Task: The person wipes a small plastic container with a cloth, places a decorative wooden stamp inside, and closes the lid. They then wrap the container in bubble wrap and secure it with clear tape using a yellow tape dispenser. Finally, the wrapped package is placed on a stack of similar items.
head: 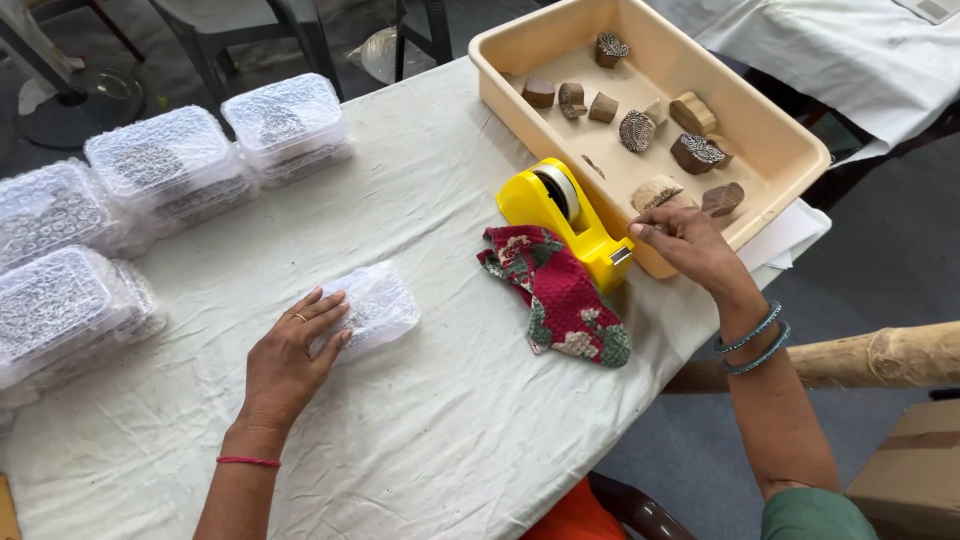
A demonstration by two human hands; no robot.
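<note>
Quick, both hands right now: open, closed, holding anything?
Left hand: open, flat on the bubble-wrapped bundle.
Right hand: fingers curled at the tape dispenser cutter; holding tape cannot be told.

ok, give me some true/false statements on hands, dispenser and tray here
1. The left hand rests on a bubble-wrapped bundle. True.
2. The right hand holds the floral cloth. False: its fingers are at the yellow tape dispenser; the cloth lies untouched.
3. The beige tray holds carved wooden blocks. True.
4. The wrapped packs are stacked inside the tray. False: they sit on the white tablecloth.
</note>
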